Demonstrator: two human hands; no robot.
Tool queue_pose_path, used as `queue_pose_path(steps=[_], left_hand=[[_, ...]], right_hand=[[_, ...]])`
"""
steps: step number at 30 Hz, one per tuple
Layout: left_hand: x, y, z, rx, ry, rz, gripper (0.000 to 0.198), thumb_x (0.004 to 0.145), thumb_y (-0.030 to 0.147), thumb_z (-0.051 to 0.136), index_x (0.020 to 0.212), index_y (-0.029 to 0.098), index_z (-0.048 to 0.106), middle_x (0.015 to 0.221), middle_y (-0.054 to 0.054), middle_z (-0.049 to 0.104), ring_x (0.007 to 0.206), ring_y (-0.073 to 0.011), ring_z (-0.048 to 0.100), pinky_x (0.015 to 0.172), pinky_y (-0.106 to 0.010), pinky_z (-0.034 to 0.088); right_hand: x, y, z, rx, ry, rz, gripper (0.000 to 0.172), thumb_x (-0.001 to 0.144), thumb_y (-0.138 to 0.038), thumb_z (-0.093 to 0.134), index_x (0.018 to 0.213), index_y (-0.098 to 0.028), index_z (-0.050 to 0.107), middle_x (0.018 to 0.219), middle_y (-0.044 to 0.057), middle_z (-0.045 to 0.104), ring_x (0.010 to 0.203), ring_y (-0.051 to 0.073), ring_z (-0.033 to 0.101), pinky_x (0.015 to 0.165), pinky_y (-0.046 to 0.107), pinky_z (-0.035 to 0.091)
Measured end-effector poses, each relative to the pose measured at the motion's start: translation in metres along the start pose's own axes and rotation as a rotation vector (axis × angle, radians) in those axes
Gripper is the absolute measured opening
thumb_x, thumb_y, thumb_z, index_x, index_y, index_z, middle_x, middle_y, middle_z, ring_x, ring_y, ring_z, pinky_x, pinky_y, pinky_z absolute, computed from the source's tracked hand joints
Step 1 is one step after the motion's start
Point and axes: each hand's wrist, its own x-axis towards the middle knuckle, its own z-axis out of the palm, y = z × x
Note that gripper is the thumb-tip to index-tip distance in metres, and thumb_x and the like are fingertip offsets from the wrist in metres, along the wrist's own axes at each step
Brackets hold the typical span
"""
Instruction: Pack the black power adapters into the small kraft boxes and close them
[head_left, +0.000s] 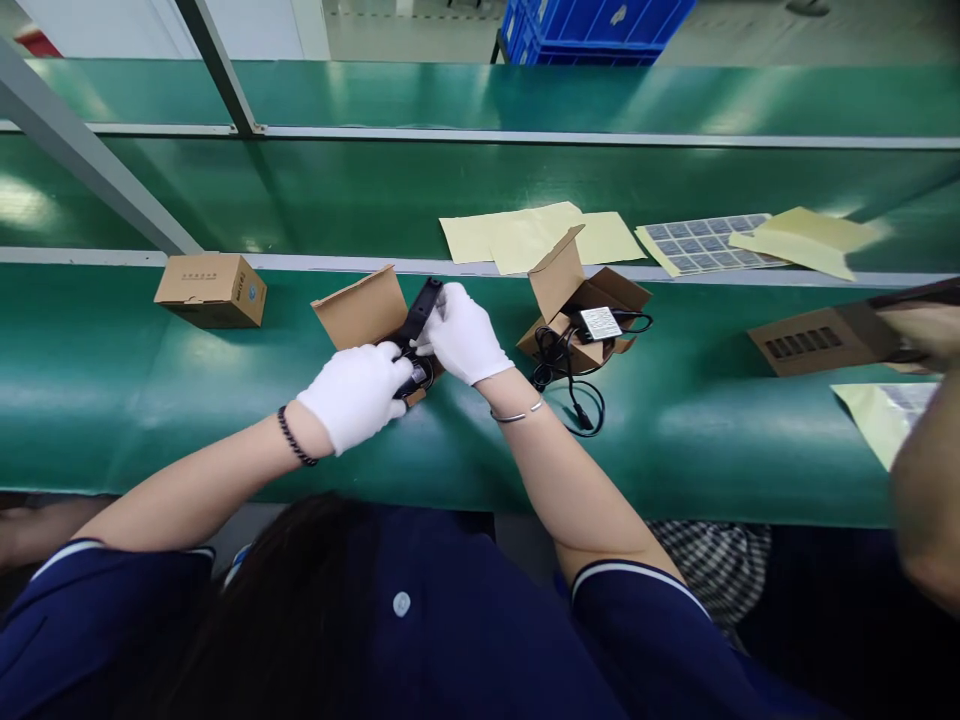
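An open cardboard box stands before me with its flap raised to the left and black items inside. My left hand, in a white glove, is closed around its near side. My right hand, also gloved, has its fingers pinched on a long black plastic piece that sticks up from the box. My fingers partly hide the contents and the exact grip. Just right of my right hand is a second open box with a black power adapter bearing a white label, its black cable spilling onto the bench.
A closed cardboard box sits at the left on the green bench. Yellow backing sheets and a label sheet lie along the back. On the right, a co-worker's hand holds another box. Blue crates stand beyond.
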Motion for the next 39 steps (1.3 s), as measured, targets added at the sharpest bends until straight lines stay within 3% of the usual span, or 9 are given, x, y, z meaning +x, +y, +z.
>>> queue_pose_path(steps=[4,8,13,15,22,26,30,33,39], left_hand=[[0.029,-0.008,-0.011,-0.012,-0.122,0.003,0.034,0.089,0.037,0.069,0.118,0.022,0.075,0.126,-0.012,0.069,0.103,-0.0336,0.071,0.074,-0.036,0.055],[0.042,-0.028,-0.011,-0.107,-0.238,0.17,0.032,0.091,0.038,0.066,0.121,0.031,0.075,0.118,-0.003,0.076,0.105,-0.0272,0.072,0.081,-0.031,0.054],[0.036,-0.024,0.002,-0.044,-0.119,0.083,0.038,0.1,0.044,0.049,0.118,0.023,0.075,0.114,-0.009,0.076,0.095,-0.0298,0.074,0.075,-0.035,0.053],[0.033,-0.018,0.006,-0.027,-0.074,0.034,0.043,0.104,0.045,0.041,0.116,0.02,0.074,0.111,-0.011,0.077,0.093,-0.0307,0.074,0.073,-0.036,0.053],[0.034,-0.018,0.01,-0.098,-0.03,-0.09,0.044,0.102,0.048,0.042,0.105,0.019,0.075,0.099,-0.011,0.079,0.089,-0.0318,0.075,0.07,-0.037,0.053],[0.037,-0.019,0.007,-0.089,-0.031,-0.088,0.035,0.099,0.034,0.046,0.1,0.018,0.077,0.099,-0.013,0.079,0.09,-0.0319,0.075,0.072,-0.037,0.054],[0.045,-0.011,-0.001,-0.041,-0.101,-0.112,0.025,0.094,0.027,0.055,0.095,0.017,0.078,0.093,-0.014,0.078,0.09,-0.0328,0.076,0.073,-0.036,0.055],[0.051,-0.003,0.0,-0.074,-0.082,-0.201,0.029,0.098,0.029,0.052,0.103,0.014,0.076,0.101,-0.017,0.078,0.089,-0.0323,0.076,0.07,-0.035,0.055],[0.033,-0.018,0.022,-0.055,-0.083,0.048,0.032,0.099,0.026,0.05,0.122,0.015,0.071,0.115,-0.017,0.075,0.09,-0.027,0.074,0.077,-0.035,0.057]], right_hand=[[0.0,0.005,0.0,0.007,0.033,0.025,0.023,0.103,-0.024,0.038,0.12,-0.018,0.051,0.111,0.016,0.074,0.093,0.026,0.073,0.079,0.036,0.058],[0.001,0.019,0.006,0.192,-0.009,-0.087,0.029,0.103,-0.026,0.041,0.131,-0.021,0.047,0.117,0.011,0.072,0.095,0.022,0.073,0.082,0.039,0.063],[0.009,0.039,0.006,0.072,-0.047,-0.326,0.035,0.084,-0.03,0.079,0.117,-0.024,0.069,0.133,0.01,0.07,0.131,0.032,0.058,0.122,0.054,0.044],[0.012,0.044,0.006,0.054,-0.032,-0.38,0.034,0.08,-0.027,0.082,0.113,-0.024,0.073,0.133,0.009,0.07,0.136,0.033,0.055,0.127,0.054,0.037],[-0.005,0.049,0.007,0.539,-0.044,-0.339,0.03,0.085,-0.042,0.076,0.108,-0.025,0.07,0.128,0.008,0.072,0.127,0.03,0.063,0.116,0.054,0.049],[-0.021,0.043,-0.002,0.673,-0.043,-0.298,0.034,0.085,-0.046,0.071,0.11,-0.025,0.062,0.123,0.009,0.073,0.117,0.028,0.069,0.103,0.049,0.058],[-0.025,0.026,-0.012,0.465,0.087,-0.24,0.014,0.092,-0.035,0.056,0.1,-0.024,0.059,0.105,0.007,0.077,0.099,0.024,0.07,0.095,0.043,0.058],[-0.023,0.011,-0.014,0.155,0.13,-0.15,0.018,0.092,-0.029,0.053,0.106,-0.023,0.062,0.101,0.007,0.077,0.098,0.025,0.071,0.092,0.041,0.056],[-0.021,-0.003,-0.001,-0.279,-0.098,-0.098,0.038,0.088,-0.024,0.056,0.125,-0.021,0.06,0.102,0.01,0.079,0.09,0.031,0.074,0.075,0.037,0.053]])
